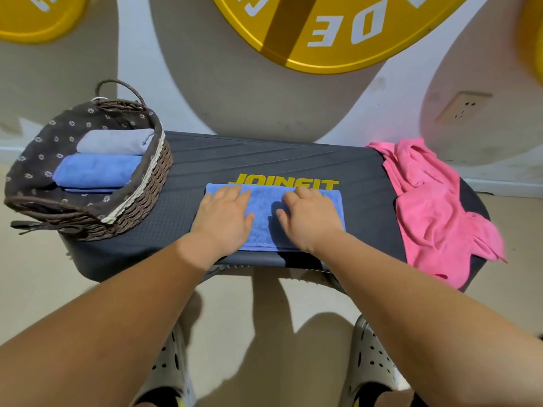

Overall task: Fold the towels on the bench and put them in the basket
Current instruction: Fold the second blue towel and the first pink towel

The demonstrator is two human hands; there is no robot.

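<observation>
Pressing down on a folded blue towel (266, 218), both hands lie flat with the fingers spread and loose, gripping nothing. The left hand (224, 220) covers the towel's left part and the right hand (310, 220) its right part, palms down, thumbs pointing toward each other with a strip of blue cloth showing between them. The towel sits in the middle of the dark bench (264, 160), near its front edge, and partly covers the yellow lettering (286, 180) printed on the bench top.

At the left end of the bench stands a woven basket (141, 198) with a dark flowered lining. Inside it lie a folded grey towel (116, 141) at the back and a folded blue one (95, 170) in front of it, touching.

At the right end, a pink towel (435, 207) lies crumpled and unfolded, hanging over the bench's edge.

On the floor below, two pale perforated clogs (371, 359) show between the forearms.
</observation>
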